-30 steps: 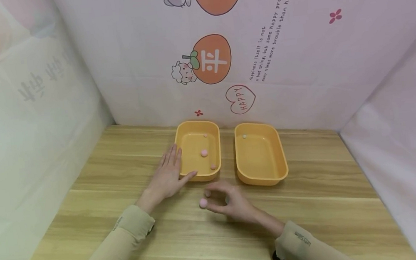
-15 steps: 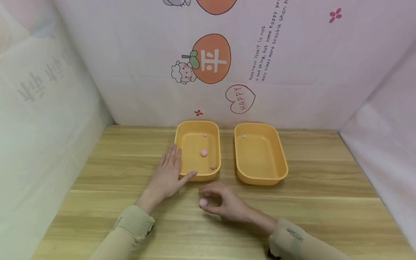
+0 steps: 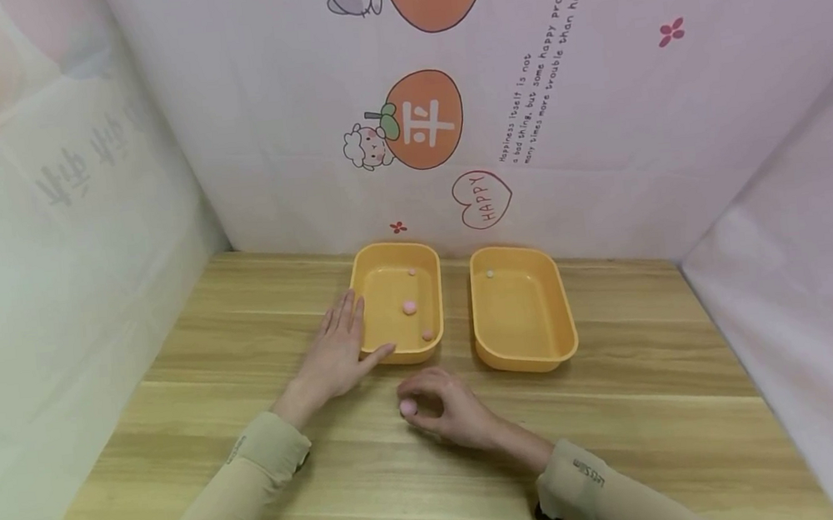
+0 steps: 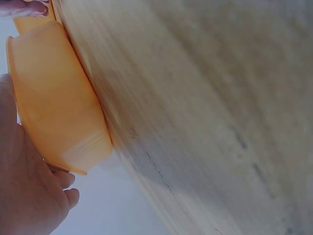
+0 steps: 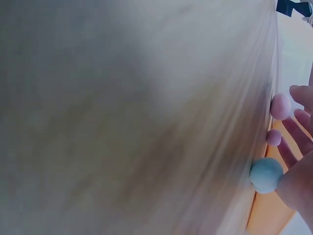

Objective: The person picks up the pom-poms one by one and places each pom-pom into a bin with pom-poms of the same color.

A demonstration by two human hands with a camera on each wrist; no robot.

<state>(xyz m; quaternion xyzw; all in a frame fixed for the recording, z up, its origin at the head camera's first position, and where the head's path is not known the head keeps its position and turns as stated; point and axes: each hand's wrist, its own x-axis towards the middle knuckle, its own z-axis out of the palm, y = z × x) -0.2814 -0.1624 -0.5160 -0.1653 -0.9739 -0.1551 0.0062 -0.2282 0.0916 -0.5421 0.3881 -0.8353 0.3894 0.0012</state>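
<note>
My left hand lies with outstretched fingers against the left side of the left yellow box, its thumb across the near rim. In front of that box, thumb and forefinger of my right hand curl round a pink ball low over the table. The right wrist view has that pink ball by the fingertips. Beside the fingers there sits a smaller pink ball, and a light blue ball is close to the palm; the hand hides both in the head view.
Inside the left box lie a pink ball, a smaller pinkish one and a tiny one. The right yellow box holds one small pale ball. A printed cloth hangs behind the wooden table.
My right hand has moved slightly left, and its thumb and forefinger have drawn in round the pink ball. My left hand and both boxes have stayed in place.
</note>
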